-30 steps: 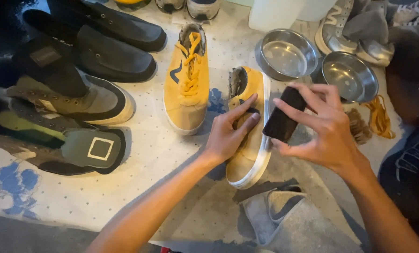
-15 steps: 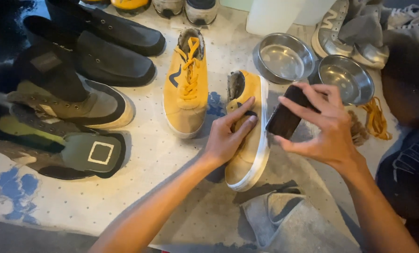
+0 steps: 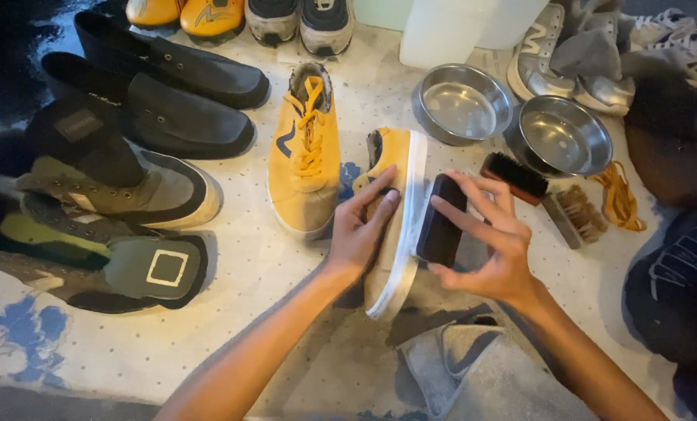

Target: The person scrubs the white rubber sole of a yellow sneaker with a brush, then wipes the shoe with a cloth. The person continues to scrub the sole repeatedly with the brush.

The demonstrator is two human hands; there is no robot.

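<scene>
Left hand (image 3: 360, 230) lies flat on the side of a yellow shoe (image 3: 395, 218), fingers spread over its upper, pressing it down; the shoe is tipped on its side with the white sole edge facing right. Right hand (image 3: 488, 242) grips a black brush (image 3: 440, 220) between thumb and fingers, the brush held upright and touching the shoe's white sole edge. Shoe sits mid-frame on a pale dotted cloth (image 3: 247, 273) covering the surface.

Just left of it, its matching yellow shoe (image 3: 305, 152) stands upright, orange laces in. Behind the right hand, two metal bowls (image 3: 461, 101) side by side, both look empty. A dark-bristled brush (image 3: 514, 178) and a tan-bristled brush (image 3: 576, 217) lie near the bowls, loose orange laces (image 3: 617, 199) beside them. Grey rag (image 3: 457, 366) crumpled below the right wrist.

Far left: black slip-ons (image 3: 169, 70) and grey-green sneakers (image 3: 114, 187) in rows. Silver sneakers (image 3: 566, 62) top right.
</scene>
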